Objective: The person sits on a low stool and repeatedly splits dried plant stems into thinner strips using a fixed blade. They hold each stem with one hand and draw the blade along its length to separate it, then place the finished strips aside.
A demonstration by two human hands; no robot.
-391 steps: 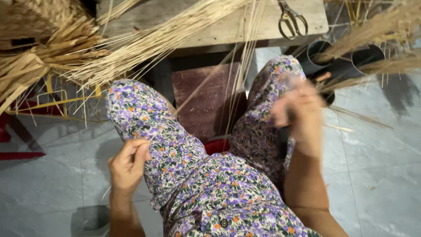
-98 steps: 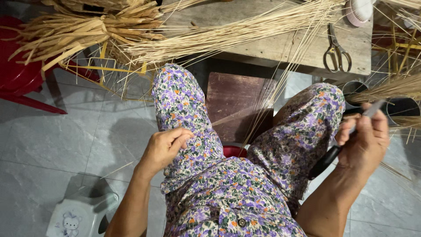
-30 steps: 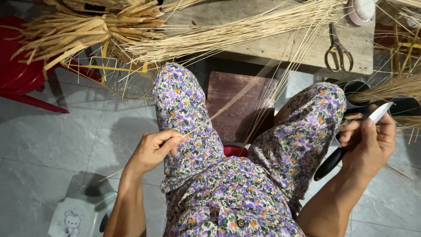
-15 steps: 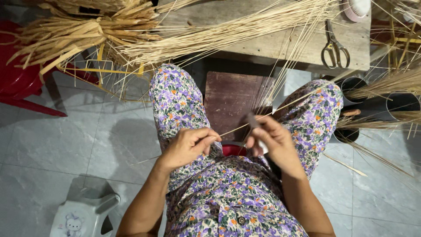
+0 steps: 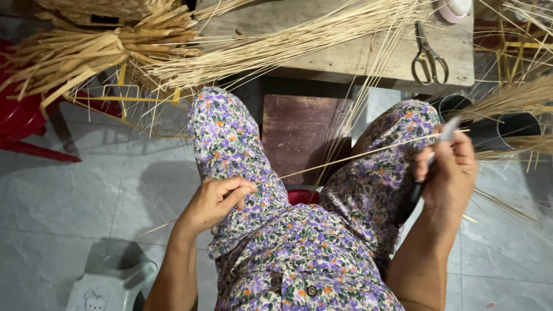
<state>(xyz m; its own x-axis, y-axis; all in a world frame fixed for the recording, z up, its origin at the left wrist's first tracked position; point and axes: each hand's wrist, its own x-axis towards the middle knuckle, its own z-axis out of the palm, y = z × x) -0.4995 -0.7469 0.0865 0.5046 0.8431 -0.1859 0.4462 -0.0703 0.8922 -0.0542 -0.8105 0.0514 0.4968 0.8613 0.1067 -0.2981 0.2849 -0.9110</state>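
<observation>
Straw-coloured and thin, a single reed strip runs taut across the lap from about eight o'clock up to two o'clock. The left hand pinches its lower end between thumb and forefinger, fingers closed on it, resting against the left thigh of the floral purple trousers. The right hand, at about three o'clock, is wrapped around a black-handled knife whose pale blade points up past the fingers, touching the strip's upper end; the fist is closed on the handle.

At twelve o'clock a worn wooden workbench carries a long bundle of reed strips fanning toward the upper right. Metal scissors lie on the bench at about one o'clock, closed, handles toward the person. A bundle of flatter, broader dried strips sits at ten o'clock above a red plastic stool. Between the knees stands a dark reddish wooden block. Two black tubes holding more reed sit at two o'clock, just beyond the right hand. Grey floor tiles lie beneath.
</observation>
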